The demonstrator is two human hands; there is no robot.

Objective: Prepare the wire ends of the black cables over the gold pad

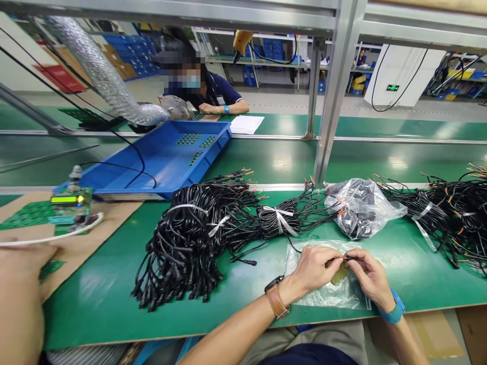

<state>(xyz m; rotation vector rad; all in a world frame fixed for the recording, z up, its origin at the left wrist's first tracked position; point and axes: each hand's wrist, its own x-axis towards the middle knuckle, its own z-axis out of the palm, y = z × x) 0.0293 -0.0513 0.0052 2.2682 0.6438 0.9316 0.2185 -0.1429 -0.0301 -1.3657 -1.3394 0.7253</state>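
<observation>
My left hand [314, 268] and my right hand [369, 276] meet over a clear plastic bag [327, 296] on the green bench. Both pinch a thin black wire end [344, 258] with orange tips, and a small tan piece [340, 274] sits under the fingers. My left wrist wears a brown-strap watch [276, 299], my right wrist a blue band [393, 306]. A tied bundle of black cables [277, 220] lies just beyond my hands, and a large heap of the same cables [186, 243] spreads to the left.
A clear bag of black parts [359, 208] and more cable bundles [452, 213] lie to the right. A blue tray [163, 157] and green circuit boards [70, 205] on cardboard sit at the left. Another person's arm [19, 299] is at the near left. A seated person [207, 94] works opposite.
</observation>
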